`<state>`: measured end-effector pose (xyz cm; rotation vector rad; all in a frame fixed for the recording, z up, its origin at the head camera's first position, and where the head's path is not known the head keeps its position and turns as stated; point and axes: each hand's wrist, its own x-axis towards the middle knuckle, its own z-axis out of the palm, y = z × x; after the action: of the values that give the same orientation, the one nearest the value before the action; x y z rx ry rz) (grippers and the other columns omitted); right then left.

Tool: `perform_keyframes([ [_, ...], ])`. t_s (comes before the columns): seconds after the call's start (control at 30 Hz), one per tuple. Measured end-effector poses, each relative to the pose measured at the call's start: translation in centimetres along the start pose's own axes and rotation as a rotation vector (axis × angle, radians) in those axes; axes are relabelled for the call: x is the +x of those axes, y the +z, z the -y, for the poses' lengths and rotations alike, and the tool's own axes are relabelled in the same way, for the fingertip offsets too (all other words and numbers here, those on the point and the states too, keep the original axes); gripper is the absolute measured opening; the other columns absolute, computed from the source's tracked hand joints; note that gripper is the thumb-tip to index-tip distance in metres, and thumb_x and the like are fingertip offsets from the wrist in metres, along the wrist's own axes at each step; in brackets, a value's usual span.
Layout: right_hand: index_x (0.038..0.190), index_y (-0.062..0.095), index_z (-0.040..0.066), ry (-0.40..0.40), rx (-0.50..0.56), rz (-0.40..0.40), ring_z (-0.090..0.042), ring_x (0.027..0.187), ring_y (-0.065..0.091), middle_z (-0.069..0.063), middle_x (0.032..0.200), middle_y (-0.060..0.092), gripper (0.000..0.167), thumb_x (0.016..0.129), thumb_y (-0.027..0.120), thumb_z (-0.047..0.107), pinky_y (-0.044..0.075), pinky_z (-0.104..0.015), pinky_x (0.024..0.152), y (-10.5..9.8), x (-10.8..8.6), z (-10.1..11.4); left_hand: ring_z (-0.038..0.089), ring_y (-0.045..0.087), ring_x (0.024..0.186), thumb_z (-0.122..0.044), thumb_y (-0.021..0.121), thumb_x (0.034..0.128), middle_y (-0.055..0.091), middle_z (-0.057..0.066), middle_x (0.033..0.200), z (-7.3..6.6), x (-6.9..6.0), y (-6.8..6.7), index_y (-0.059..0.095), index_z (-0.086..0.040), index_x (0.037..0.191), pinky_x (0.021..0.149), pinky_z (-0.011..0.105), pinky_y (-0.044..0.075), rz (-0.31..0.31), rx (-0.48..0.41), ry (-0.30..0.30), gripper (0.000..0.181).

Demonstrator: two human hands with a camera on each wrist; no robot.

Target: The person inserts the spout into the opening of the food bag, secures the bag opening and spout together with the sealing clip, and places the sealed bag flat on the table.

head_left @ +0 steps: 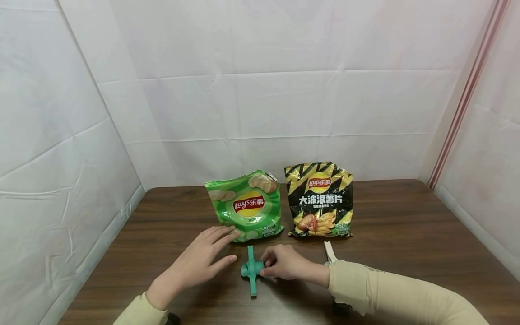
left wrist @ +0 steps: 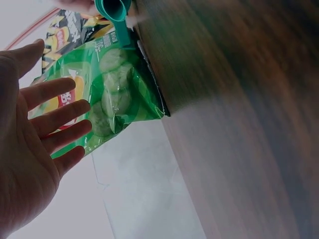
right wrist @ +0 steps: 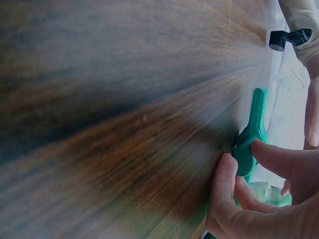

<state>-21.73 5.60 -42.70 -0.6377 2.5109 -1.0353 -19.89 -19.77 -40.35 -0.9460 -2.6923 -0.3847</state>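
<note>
On the near part of the counter (head_left: 406, 225), between the two hands, the teal clip (head_left: 252, 270) is positioned in front of the green chip bag (head_left: 248, 207). The right hand (head_left: 286, 262) pinches the clip by its round end (right wrist: 244, 160); this grip is closed down to the width of that part. The right wrist view shows the contact most clearly, with thumb and fingers on either side of the round end. The head view shows the full bar of the clip, aligned front to back. The left wrist view reveals its hollow mouth (left wrist: 113, 9). Whether the clip touches the counter cannot be determined.

The left hand (head_left: 199, 255) holds nothing, its fingers extended. The head view presents its back; the left wrist view presents the palm and the spread fingers. Contact with the green chip bag cannot be confirmed.

The black-and-yellow chip bag (head_left: 320, 203) stands just right of the green one. Only the head view shows the white strip (head_left: 330, 252), partly covered by the right sleeve (head_left: 386, 286).
</note>
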Motion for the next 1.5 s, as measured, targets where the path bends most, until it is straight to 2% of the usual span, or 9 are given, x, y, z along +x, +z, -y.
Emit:
perform_keyframes([
  [0.23, 0.093, 0.067, 0.011, 0.001, -0.021, 0.007, -0.006, 0.069, 0.057, 0.006, 0.081, 0.064, 0.020, 0.078, 0.078, 0.021, 0.047, -0.026, 0.068, -0.2, -0.1, 0.1, 0.023, 0.043, 0.132, -0.053, 0.046, 0.0950, 0.048, 0.002, 0.142, 0.1, -0.1, -0.1, 0.050, -0.022, 0.139, 0.107, 0.048, 0.034, 0.011, -0.001, -0.010, 0.054],
  [0.37, 0.091, 0.067, 0.010, 0.006, -0.002, 0.005, -0.007, 0.070, 0.058, 0.004, 0.081, 0.066, 0.021, 0.077, 0.079, 0.019, 0.047, -0.025, 0.067, -0.5, -0.3, 0.3, 0.024, 0.044, 0.131, -0.048, 0.052, 0.0942, 0.049, 0.003, 0.142, 0.0, 0.0, 0.0, 0.050, -0.021, 0.138, 0.107, 0.048, 0.035, -0.001, -0.004, -0.006, 0.052],
  [0.5, 0.092, 0.065, 0.005, 0.041, 0.116, 0.030, -0.012, 0.065, 0.065, -0.001, 0.079, 0.068, 0.021, 0.077, 0.078, 0.014, 0.052, -0.025, 0.063, -0.7, -0.3, 0.6, 0.024, 0.045, 0.130, -0.043, 0.056, 0.0932, 0.050, 0.004, 0.140, 0.0, 0.1, 0.1, 0.051, -0.020, 0.138, 0.106, 0.048, 0.035, -0.013, -0.004, 0.008, 0.050],
  [0.7, 0.097, 0.063, -0.002, 0.109, 0.390, 0.083, -0.019, 0.070, 0.069, -0.008, 0.082, 0.068, 0.022, 0.079, 0.074, 0.002, 0.057, -0.032, 0.066, -0.7, -0.3, 0.7, 0.023, 0.045, 0.130, -0.051, 0.048, 0.0951, 0.050, 0.004, 0.140, 0.0, 0.2, 0.0, 0.051, -0.021, 0.137, 0.107, 0.047, 0.034, 0.000, -0.007, 0.004, 0.052],
  [0.87, 0.100, 0.063, -0.006, 0.104, 0.516, 0.033, -0.016, 0.072, 0.068, -0.010, 0.085, 0.068, 0.025, 0.077, 0.073, -0.001, 0.058, -0.033, 0.068, -0.7, -0.2, 0.6, 0.020, 0.046, 0.129, -0.052, 0.047, 0.0954, 0.051, 0.001, 0.139, 0.0, 0.2, -0.1, 0.051, -0.020, 0.137, 0.105, 0.045, 0.038, 0.011, -0.049, -0.001, 0.053],
  [1.0, 0.100, 0.065, -0.006, 0.075, 0.509, -0.017, -0.016, 0.072, 0.069, -0.009, 0.086, 0.068, 0.026, 0.077, 0.074, -0.001, 0.058, -0.033, 0.068, -1.1, -0.3, 1.0, 0.017, 0.047, 0.127, -0.044, 0.053, 0.0951, 0.052, 0.000, 0.137, -0.2, 0.5, -0.3, 0.052, -0.019, 0.136, 0.103, 0.041, 0.041, 0.016, -0.077, 0.001, 0.048],
  [1.13, 0.100, 0.066, -0.004, 0.024, 0.477, -0.048, -0.016, 0.073, 0.069, -0.009, 0.087, 0.069, 0.026, 0.076, 0.075, 0.001, 0.058, -0.033, 0.068, -1.7, -0.6, 1.5, 0.016, 0.049, 0.124, -0.037, 0.057, 0.0942, 0.054, 0.000, 0.133, -0.4, 0.8, -0.5, 0.055, -0.015, 0.133, 0.100, 0.038, 0.044, -0.007, -0.103, 0.007, 0.045],
  [1.37, 0.094, 0.069, 0.005, -0.089, 0.261, -0.123, -0.011, 0.079, 0.067, -0.005, 0.086, 0.071, 0.025, 0.073, 0.080, 0.011, 0.053, -0.025, 0.068, -2.5, -0.9, 2.1, 0.013, 0.051, 0.121, -0.036, 0.058, 0.0939, 0.056, -0.001, 0.130, -0.5, 1.3, -0.8, 0.057, -0.013, 0.131, 0.097, 0.036, 0.046, -0.067, -0.130, -0.001, 0.044],
  [1.5, 0.095, 0.069, 0.006, -0.130, 0.200, -0.149, -0.012, 0.078, 0.066, -0.004, 0.086, 0.071, 0.024, 0.074, 0.079, 0.013, 0.053, -0.026, 0.072, -3.1, -1.3, 2.6, 0.013, 0.052, 0.120, -0.035, 0.058, 0.0944, 0.056, -0.001, 0.128, -0.7, 1.6, -1.2, 0.057, -0.013, 0.131, 0.094, 0.036, 0.048, -0.082, -0.181, -0.002, 0.043],
])
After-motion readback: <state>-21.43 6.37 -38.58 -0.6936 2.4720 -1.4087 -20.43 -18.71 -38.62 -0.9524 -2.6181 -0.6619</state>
